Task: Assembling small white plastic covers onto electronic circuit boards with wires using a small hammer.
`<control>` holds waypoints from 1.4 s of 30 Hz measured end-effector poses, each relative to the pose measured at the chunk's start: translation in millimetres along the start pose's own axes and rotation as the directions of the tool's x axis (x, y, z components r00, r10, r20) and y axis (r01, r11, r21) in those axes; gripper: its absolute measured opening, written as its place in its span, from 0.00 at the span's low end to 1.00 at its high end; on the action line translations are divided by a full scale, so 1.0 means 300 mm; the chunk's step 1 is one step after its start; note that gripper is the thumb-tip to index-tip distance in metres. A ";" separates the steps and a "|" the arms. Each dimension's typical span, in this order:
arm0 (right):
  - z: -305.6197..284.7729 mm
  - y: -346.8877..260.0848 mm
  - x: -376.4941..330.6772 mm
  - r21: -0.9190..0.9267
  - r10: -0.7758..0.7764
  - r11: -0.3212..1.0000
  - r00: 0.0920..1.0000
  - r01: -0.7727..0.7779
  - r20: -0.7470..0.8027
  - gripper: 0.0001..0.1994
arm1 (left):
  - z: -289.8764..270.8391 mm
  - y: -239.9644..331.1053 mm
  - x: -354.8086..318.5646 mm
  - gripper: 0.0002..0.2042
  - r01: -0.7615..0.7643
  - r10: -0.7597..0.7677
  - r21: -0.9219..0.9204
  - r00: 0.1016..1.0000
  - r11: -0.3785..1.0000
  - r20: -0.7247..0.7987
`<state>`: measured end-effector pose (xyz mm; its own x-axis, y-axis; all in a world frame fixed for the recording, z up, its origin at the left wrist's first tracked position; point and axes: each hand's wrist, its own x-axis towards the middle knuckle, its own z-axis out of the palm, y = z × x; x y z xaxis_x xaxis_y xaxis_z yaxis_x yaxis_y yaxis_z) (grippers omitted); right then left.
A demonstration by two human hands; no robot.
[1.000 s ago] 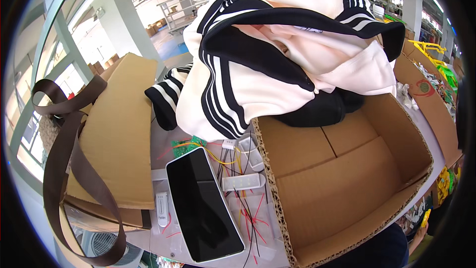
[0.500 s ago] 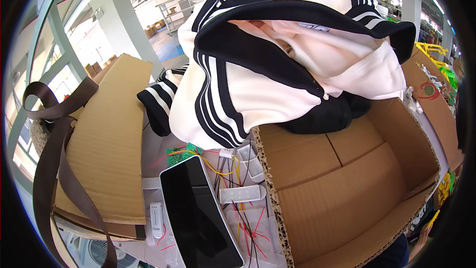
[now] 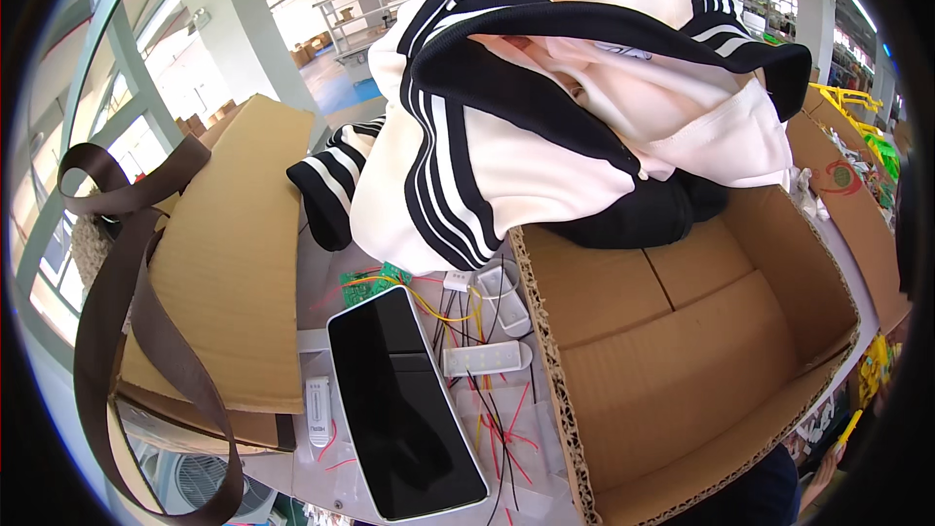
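One striped garment (image 3: 560, 185), long axis crosswise, cuff (image 3: 323, 203) toward lower left, both hands' grip hidden, wide or narrow unclear

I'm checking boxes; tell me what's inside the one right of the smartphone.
The cardboard box shows bottom flaps and a seam; black fabric below the striped jacket hides its far-left corner.

Below hands, hidden by jacket (image 3: 545, 185): open carton (image 3: 672, 370), room inside; jacket blocks far end. Lower left: phone (image 3: 404, 404), loose wires (image 3: 497, 426) obstruct.
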<state>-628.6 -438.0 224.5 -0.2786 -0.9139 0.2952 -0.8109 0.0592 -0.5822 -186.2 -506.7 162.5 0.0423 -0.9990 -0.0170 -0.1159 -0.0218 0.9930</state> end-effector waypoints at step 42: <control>-0.208 -0.549 -1.483 -0.229 0.550 0.826 0.825 -0.515 0.128 0.17 | -0.698 -0.076 -1.285 0.16 0.520 -0.458 -0.207 0.842 0.828 0.286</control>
<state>-403.2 -16.2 236.2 -0.6101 -0.7730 -0.1741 -0.6439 0.6117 -0.4596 8.0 -112.8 170.8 -0.1949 -0.8426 -0.5020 0.1316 -0.5296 0.8380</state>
